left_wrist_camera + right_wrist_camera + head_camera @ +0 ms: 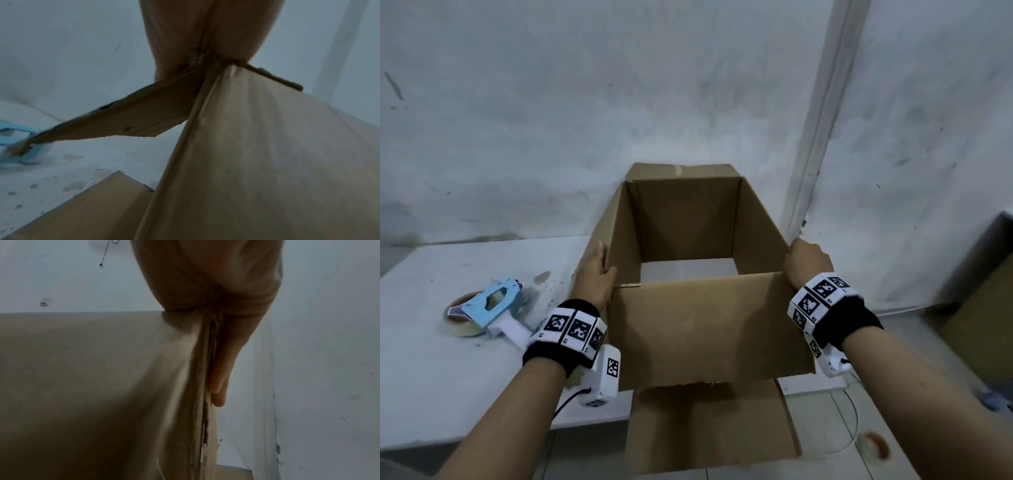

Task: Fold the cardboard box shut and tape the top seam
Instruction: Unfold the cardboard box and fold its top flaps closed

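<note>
A brown cardboard box (705, 325) stands open at the white table's right end, and the tabletop shows through its bottom. One flap (709, 428) hangs down in front and the far flap (681, 169) stands up against the wall. My left hand (594, 270) grips the near left top corner. My right hand (808, 262) grips the near right top corner. In the left wrist view the palm (205, 32) sits on the corner above a side flap (123, 116). In the right wrist view my fingers (220, 378) lie down the outer wall of the box (92, 378).
A light-blue tape dispenser (489, 308) with a clear roll lies on the white table (431, 377), left of the box. It also shows in the left wrist view as a tape dispenser (20, 146) behind the flap. More cardboard (983, 322) leans at the right. A white cable (852, 421) runs over the floor.
</note>
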A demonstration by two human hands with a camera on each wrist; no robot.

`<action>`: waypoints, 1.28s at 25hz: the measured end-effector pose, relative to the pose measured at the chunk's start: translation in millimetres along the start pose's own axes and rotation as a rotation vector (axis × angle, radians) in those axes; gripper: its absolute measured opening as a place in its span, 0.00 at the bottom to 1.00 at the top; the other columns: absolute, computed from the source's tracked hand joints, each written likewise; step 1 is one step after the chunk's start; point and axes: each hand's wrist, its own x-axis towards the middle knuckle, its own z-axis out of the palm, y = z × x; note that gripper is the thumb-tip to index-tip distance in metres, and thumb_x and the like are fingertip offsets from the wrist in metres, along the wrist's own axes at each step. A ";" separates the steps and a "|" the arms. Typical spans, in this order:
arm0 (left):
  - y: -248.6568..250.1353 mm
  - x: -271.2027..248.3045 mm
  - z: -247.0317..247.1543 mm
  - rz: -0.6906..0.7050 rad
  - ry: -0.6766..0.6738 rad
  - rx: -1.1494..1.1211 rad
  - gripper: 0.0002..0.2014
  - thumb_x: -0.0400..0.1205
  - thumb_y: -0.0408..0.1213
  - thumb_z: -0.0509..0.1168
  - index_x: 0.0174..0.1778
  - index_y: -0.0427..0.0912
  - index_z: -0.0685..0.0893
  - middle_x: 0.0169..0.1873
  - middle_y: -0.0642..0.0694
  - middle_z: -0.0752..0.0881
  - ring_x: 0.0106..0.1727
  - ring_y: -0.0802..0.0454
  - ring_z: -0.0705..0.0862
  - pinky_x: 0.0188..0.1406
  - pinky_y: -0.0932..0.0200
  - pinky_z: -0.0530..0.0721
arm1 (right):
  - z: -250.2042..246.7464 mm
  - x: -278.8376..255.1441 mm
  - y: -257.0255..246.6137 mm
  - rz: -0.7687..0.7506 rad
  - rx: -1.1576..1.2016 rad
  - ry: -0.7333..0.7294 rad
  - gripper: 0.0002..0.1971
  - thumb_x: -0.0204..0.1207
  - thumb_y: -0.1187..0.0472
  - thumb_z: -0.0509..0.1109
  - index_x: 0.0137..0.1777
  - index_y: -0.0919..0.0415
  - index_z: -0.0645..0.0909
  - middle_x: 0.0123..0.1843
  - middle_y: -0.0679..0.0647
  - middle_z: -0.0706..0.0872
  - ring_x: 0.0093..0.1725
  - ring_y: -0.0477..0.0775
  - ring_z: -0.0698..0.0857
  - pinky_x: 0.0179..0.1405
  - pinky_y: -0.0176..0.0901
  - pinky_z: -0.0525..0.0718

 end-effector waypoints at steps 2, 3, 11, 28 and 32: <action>-0.7 4.6 1.1 -0.008 0.026 0.026 0.25 0.84 0.28 0.53 0.79 0.42 0.63 0.76 0.39 0.70 0.76 0.42 0.70 0.75 0.53 0.65 | 1.6 5.0 -3.4 -0.002 0.003 0.006 0.14 0.81 0.66 0.55 0.62 0.69 0.74 0.63 0.69 0.81 0.62 0.70 0.80 0.56 0.51 0.78; -0.7 7.0 0.2 -0.005 0.025 0.025 0.24 0.84 0.28 0.52 0.78 0.42 0.64 0.76 0.38 0.71 0.75 0.42 0.70 0.75 0.53 0.66 | 2.5 8.7 -5.6 -0.006 0.005 0.009 0.14 0.81 0.66 0.55 0.63 0.68 0.74 0.62 0.68 0.82 0.61 0.70 0.80 0.55 0.51 0.78; 7.9 -3.7 6.7 0.005 0.003 -0.035 0.23 0.86 0.27 0.47 0.80 0.40 0.58 0.79 0.42 0.63 0.80 0.46 0.62 0.78 0.58 0.57 | 1.7 30.3 -18.2 -0.051 -0.038 0.010 0.15 0.83 0.66 0.54 0.67 0.65 0.73 0.64 0.67 0.81 0.62 0.68 0.80 0.58 0.52 0.77; -15.1 -38.8 8.9 0.312 -0.016 0.471 0.16 0.79 0.46 0.62 0.52 0.36 0.82 0.61 0.38 0.81 0.81 0.43 0.59 0.79 0.44 0.58 | 46.1 -56.2 -47.0 -0.646 -0.110 -0.051 0.20 0.81 0.50 0.58 0.73 0.43 0.66 0.71 0.50 0.74 0.76 0.54 0.65 0.79 0.65 0.36; -6.2 -51.7 6.3 0.452 0.038 0.566 0.22 0.76 0.56 0.58 0.35 0.39 0.84 0.39 0.40 0.89 0.66 0.36 0.79 0.58 0.42 0.80 | 39.9 -56.9 -36.1 -0.618 -0.170 -0.013 0.22 0.80 0.59 0.62 0.73 0.44 0.65 0.69 0.54 0.73 0.75 0.57 0.66 0.78 0.70 0.40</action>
